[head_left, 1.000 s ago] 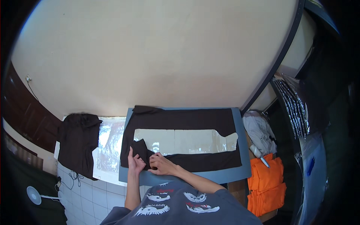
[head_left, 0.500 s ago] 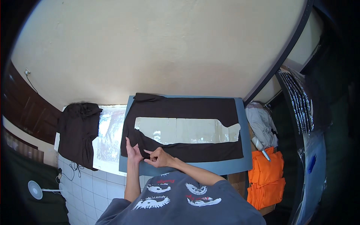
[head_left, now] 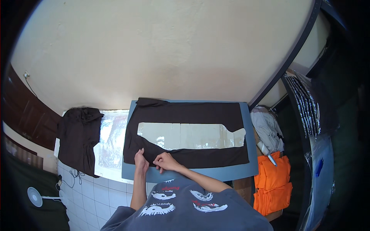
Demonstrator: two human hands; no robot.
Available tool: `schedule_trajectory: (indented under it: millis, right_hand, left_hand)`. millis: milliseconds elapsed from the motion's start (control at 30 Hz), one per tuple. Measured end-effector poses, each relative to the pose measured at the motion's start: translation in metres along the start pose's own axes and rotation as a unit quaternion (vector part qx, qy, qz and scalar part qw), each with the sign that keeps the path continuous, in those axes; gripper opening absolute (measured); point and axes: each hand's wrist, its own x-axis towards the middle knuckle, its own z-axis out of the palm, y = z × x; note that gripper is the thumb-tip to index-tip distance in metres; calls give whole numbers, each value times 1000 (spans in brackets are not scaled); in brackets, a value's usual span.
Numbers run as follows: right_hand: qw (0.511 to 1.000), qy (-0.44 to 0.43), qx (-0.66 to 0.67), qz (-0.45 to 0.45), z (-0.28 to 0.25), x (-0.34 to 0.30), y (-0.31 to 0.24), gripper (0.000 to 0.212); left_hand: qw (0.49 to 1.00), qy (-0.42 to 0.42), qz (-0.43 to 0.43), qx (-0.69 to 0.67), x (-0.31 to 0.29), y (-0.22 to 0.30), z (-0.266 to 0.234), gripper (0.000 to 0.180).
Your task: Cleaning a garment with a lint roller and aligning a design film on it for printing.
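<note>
A dark brown garment (head_left: 189,112) lies spread on a blue-grey board (head_left: 216,172), its fabric running along the far, left and near sides of a pale, tape-covered card template (head_left: 181,134). At the garment's near left edge, my left hand (head_left: 141,161) is closed, its fingers drawn together at the cloth. Just right of it, my right hand (head_left: 165,161) is closed too, with fingers bent down onto the same edge. The fingertips are small in view, and the bit of cloth between them is partly hidden.
Left of the board, another dark brown garment (head_left: 79,138) with hanging cords lies on a white, plastic-covered surface (head_left: 113,142). On the right are folded orange cloths (head_left: 273,184), a grey cloth bundle (head_left: 268,131) and plastic-wrapped packs (head_left: 304,104). A white fan (head_left: 35,196) stands lower left.
My left hand has gone from spread fingers to closed and moved slightly right and nearer. The right hand's pointing finger has curled in. The cloth by the template's left end lies smoother.
</note>
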Motion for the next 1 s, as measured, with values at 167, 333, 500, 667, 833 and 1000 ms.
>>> schedule_trajectory:
  millis: [167,333,500,667,833,1000]
  right_hand:
    - [960,-22,224,166,-7,2,8,29]
    - [823,-28,530,201,-3,4,22,17]
    - [842,67,499,192,7,9,36,18]
    - [844,98,497,178,3,7,23,18]
    - [835,112,509,176,6,4,20,17]
    - [829,113,517,181,5,3,20,16]
  left_hand:
    - [998,-38,32,-33,-7,7,5,34]
    - [994,17,64,92,-28,9,22,53]
    - [943,117,134,280,-26,4,22,44]
    - [801,209,319,461,-17,9,12,21]
    - [919,136,224,294,-14,20,-5,16]
    - [971,127,158,123,-41,31,18,19]
